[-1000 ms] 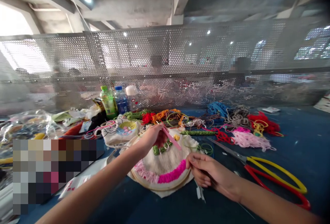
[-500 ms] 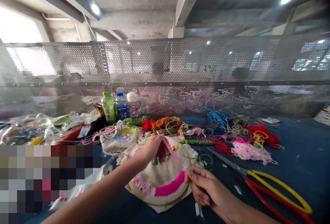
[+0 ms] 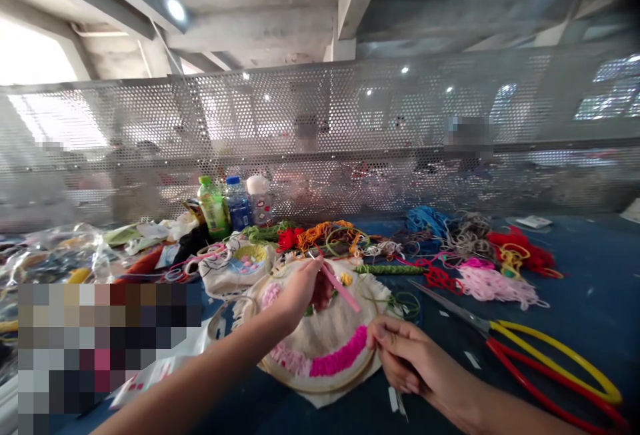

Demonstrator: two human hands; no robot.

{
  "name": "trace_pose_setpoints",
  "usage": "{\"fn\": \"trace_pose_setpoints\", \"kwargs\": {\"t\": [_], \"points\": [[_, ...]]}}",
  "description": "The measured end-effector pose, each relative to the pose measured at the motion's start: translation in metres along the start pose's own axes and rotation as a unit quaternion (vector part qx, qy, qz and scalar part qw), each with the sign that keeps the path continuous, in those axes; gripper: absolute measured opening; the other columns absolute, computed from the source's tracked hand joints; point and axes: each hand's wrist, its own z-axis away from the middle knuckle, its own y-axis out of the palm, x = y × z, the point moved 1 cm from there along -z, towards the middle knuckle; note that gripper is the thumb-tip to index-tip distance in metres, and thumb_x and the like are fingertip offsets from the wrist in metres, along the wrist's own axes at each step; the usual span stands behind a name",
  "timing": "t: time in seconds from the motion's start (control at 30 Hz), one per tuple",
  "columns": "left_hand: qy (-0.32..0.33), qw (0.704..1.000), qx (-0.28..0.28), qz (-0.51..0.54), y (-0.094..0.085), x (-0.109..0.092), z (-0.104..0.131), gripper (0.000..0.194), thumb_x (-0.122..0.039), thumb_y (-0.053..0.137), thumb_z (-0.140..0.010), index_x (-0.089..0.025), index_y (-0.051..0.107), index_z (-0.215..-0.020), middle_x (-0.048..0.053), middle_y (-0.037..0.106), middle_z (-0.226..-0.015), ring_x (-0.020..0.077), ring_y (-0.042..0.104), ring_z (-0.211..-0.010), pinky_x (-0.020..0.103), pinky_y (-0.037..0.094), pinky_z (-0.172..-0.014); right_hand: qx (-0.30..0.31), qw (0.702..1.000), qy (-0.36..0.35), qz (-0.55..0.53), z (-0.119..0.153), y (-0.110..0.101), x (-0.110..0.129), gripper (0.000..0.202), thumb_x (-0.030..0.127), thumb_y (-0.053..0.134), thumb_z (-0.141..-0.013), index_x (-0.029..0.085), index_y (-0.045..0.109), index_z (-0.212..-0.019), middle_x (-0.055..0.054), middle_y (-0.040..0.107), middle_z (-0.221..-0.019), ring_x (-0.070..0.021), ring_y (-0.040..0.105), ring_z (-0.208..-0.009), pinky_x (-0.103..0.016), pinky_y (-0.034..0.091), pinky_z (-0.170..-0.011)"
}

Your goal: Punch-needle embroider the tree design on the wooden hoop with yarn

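Note:
A round embroidery hoop holds cream cloth, with a band of magenta loops and paler pink loops along its lower side. Over the upper part of the cloth, my left hand is closed round a slim pink-handled tool. The handle slants down to the right; a thin pale tip shows above the fingers. My right hand is pinched at the hoop's right edge, beside the magenta loops. What lies between its thumb and forefinger is too small to make out.
Large scissors with red and yellow handles lie at the right. Behind the hoop are pale pink yarn, red yarn, orange yarn and blue yarn. Bottles stand before a perforated metal screen.
The view has shifted slightly, so the hoop and both hands sit a little further right. Both hands keep their grip, and the pink tool stays over the cloth.

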Motion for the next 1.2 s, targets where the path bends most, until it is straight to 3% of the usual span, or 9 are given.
{"fn": "trace_pose_setpoints", "kwargs": {"t": [0.2,0.4,0.6,0.9,1.2], "points": [[0.004,1.0,-0.003,0.008,0.003,0.003,0.004,0.04,-0.037,0.035,-0.093,-0.02,0.05,-0.06,-0.002,0.049,-0.042,0.0105,0.041,-0.033,0.023,0.027,-0.036,0.007,1.0,-0.006,0.013,0.001,0.002,-0.001,0.033,0.046,0.063,-0.085,0.017,0.049,-0.073,0.012,0.034,-0.036,-0.0037,0.019,-0.032,-0.02,0.018,-0.038],[0.017,1.0,0.008,0.005,0.011,0.002,0.01,0.042,-0.037,0.032,-0.093,-0.02,0.048,-0.059,-0.001,0.05,-0.044,0.01,0.041,-0.034,0.023,0.028,-0.037,0.013,0.997,-0.009,0.07,0.003,0.002,-0.006,0.032,0.046,0.057,-0.089,0.016,0.052,-0.079,0.009,0.043,-0.039,-0.0045,0.026,-0.032,-0.02,0.019,-0.038],[0.046,0.999,0.009,-0.025,0.006,-0.004,0.006,0.037,-0.041,0.036,-0.091,-0.02,0.051,-0.065,-0.003,0.05,-0.041,0.0101,0.038,-0.031,0.022,0.025,-0.034,-0.003,0.999,-0.007,0.039,0.002,0.004,-0.002,0.033,0.047,0.062,-0.084,0.018,0.05,-0.076,0.011,0.036,-0.037,-0.0042,0.022,-0.032,-0.02,0.017,-0.038],[0.015,0.998,0.007,-0.055,0.006,-0.002,0.006,0.031,-0.032,0.037,-0.083,-0.021,0.051,-0.058,-0.004,0.044,-0.035,0.0102,0.032,-0.029,0.022,0.02,-0.033,0.01,0.988,0.003,0.153,0.006,0.01,0.001,0.036,0.051,0.053,-0.088,0.015,0.057,-0.083,0.01,0.036,-0.036,-0.005,0.021,-0.031,-0.022,0.015,-0.038],[0.034,0.996,0.015,-0.083,0.007,0.004,0.007,0.031,-0.031,0.04,-0.083,-0.02,0.056,-0.059,-0.004,0.047,-0.038,0.0096,0.035,-0.032,0.021,0.021,-0.034,-0.026,0.993,0.036,0.11,0.007,0.013,0.007,0.038,0.053,0.06,-0.082,0.016,0.054,-0.079,0.012,0.033,-0.035,-0.004,0.02,-0.031,-0.021,0.015,-0.037]]}}
